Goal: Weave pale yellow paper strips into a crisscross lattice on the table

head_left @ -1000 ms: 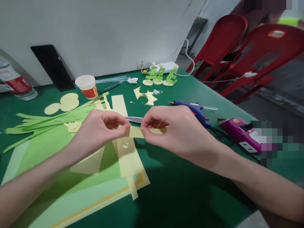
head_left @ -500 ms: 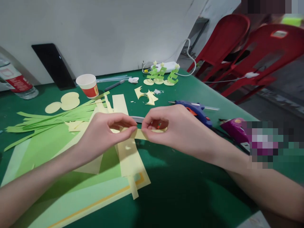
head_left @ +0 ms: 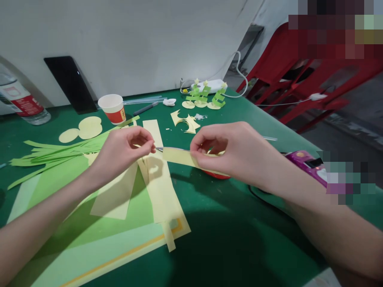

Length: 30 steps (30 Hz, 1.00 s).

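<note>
My right hand (head_left: 230,145) pinches a pale yellow paper strip (head_left: 179,156) between thumb and fingers, its free end pointing left. A thin grey metal blade (head_left: 160,149) shows along and past the strip's upper edge. Below my right hand a red curved part (head_left: 218,174) peeks out, perhaps a scissors handle, mostly hidden. My left hand (head_left: 128,147) is closed in a pinch just left of the blade tip, apart from the strip's end. What its fingertips hold, if anything, is too small to make out. Under both hands lie yellow paper pieces (head_left: 160,191) on green sheets (head_left: 98,235).
Green paper strips (head_left: 60,153) and yellow paper circles (head_left: 89,127) lie left. Behind stand a paper cup (head_left: 112,107), a phone (head_left: 70,83) and a bottle (head_left: 25,101). Small paper trees (head_left: 205,93) stand near a white power strip (head_left: 220,85). A purple device (head_left: 308,163) lies right.
My hands have moved apart: the left went left and up, off the strip's end; the right went right with the strip, showing more of it. The blue glue gun is now hidden.
</note>
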Each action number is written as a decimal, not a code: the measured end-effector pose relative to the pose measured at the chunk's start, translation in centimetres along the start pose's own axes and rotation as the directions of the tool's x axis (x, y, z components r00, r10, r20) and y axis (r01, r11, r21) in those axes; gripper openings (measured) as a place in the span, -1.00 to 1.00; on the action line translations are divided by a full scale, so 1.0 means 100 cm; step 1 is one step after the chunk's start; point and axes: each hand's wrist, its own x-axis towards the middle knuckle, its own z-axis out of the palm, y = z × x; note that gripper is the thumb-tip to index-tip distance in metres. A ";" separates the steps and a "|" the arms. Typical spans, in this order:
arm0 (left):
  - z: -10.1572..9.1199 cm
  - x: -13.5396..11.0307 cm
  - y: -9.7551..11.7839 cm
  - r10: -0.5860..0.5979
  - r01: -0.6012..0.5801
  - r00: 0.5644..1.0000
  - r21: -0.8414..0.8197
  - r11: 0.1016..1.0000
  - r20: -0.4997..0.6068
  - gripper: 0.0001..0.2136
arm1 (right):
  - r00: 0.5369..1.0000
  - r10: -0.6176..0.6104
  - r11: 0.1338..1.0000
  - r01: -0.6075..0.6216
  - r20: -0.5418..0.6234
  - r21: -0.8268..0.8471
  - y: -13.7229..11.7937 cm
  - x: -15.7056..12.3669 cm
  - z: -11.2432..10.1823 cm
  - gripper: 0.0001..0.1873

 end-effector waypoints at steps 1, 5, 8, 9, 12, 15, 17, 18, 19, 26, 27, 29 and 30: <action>-0.001 0.000 -0.001 -0.016 0.017 1.000 -0.063 0.998 0.022 -0.85 | 1.000 0.004 1.000 -0.003 -0.013 0.027 0.000 0.001 0.000 -0.89; 0.003 -0.005 0.004 0.062 -0.041 0.987 -0.138 0.990 0.149 -0.82 | 0.998 0.010 0.991 -0.001 -0.068 0.132 0.000 0.003 0.006 -0.92; 0.010 -0.013 0.012 0.164 -0.165 0.978 -0.001 0.986 0.128 -0.77 | 0.998 0.019 0.968 -0.005 -0.054 0.250 -0.001 0.004 0.013 -0.96; 0.012 -0.015 0.014 0.191 -0.197 0.975 0.037 0.980 0.115 -0.77 | 0.999 0.018 0.955 -0.005 -0.039 0.295 -0.001 0.004 0.014 -0.96; 0.016 -0.019 0.019 0.266 -0.275 0.960 0.107 0.956 0.094 -0.77 | 1.000 0.002 0.923 -0.004 0.005 0.385 -0.004 0.002 0.016 -0.95; 0.018 -0.022 0.022 0.323 -0.332 0.943 0.154 0.931 0.078 -0.75 | 0.999 0.002 0.909 -0.019 0.040 0.417 -0.007 0.000 0.016 -0.93; 0.017 -0.024 0.024 0.334 -0.339 0.941 0.146 0.929 0.059 -0.76 | 0.997 0.019 0.901 -0.048 0.070 0.430 -0.009 -0.001 0.015 -0.92; 0.017 -0.025 0.025 0.330 -0.333 0.943 0.130 0.934 0.044 -0.77 | 0.996 0.027 0.897 -0.062 0.085 0.437 -0.010 -0.001 0.014 -0.92; 0.016 -0.025 0.026 0.321 -0.322 0.947 0.109 0.941 0.026 -0.78 | 0.995 0.035 0.894 -0.074 0.094 0.442 -0.010 -0.001 0.012 -0.91; -0.003 -0.015 0.020 0.188 -0.216 0.960 -0.119 0.969 -0.209 -0.82 | 0.987 0.141 0.909 -0.162 0.083 0.384 -0.010 0.002 -0.007 -0.88; -0.006 -0.012 0.016 0.174 -0.226 0.952 -0.194 0.955 -0.250 -0.84 | 0.985 0.155 0.915 -0.174 0.079 0.363 -0.009 0.003 -0.010 -0.88; -0.012 -0.005 0.009 0.139 -0.252 0.935 -0.338 0.907 -0.326 -0.85 | 0.983 0.167 0.926 -0.182 0.073 0.331 -0.006 0.003 -0.014 -0.89; -0.015 -0.002 0.006 0.116 -0.260 0.929 -0.394 0.882 -0.352 -0.84 | 0.983 0.166 0.928 -0.182 0.077 0.324 -0.005 0.003 -0.014 -0.89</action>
